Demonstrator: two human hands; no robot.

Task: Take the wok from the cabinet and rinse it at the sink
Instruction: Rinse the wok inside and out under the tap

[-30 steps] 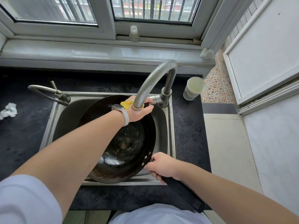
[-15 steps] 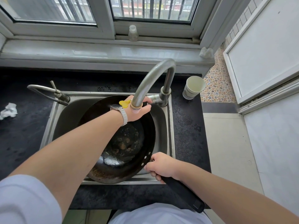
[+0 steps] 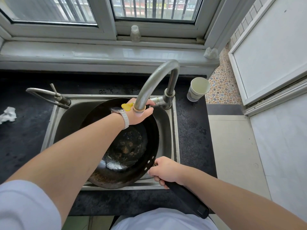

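A dark, stained wok [image 3: 126, 146] lies tilted in the steel sink [image 3: 174, 146], with a little water pooled low in its bowl. My right hand [image 3: 164, 171] grips the wok's black handle [image 3: 187, 198] at the sink's front right corner. My left hand [image 3: 141, 116], with a watch on the wrist, reaches over the wok behind the curved tap spout [image 3: 156, 75]. Its thumb and fingers curl round the tap lever [image 3: 153, 103]. No water stream shows from the spout.
A paper cup [image 3: 198, 88] stands on the dark counter right of the tap. A second, thin tap [image 3: 49, 95] sits at the sink's left rear corner, and a crumpled tissue [image 3: 8, 114] lies far left. A small bottle [image 3: 135, 33] stands on the window sill.
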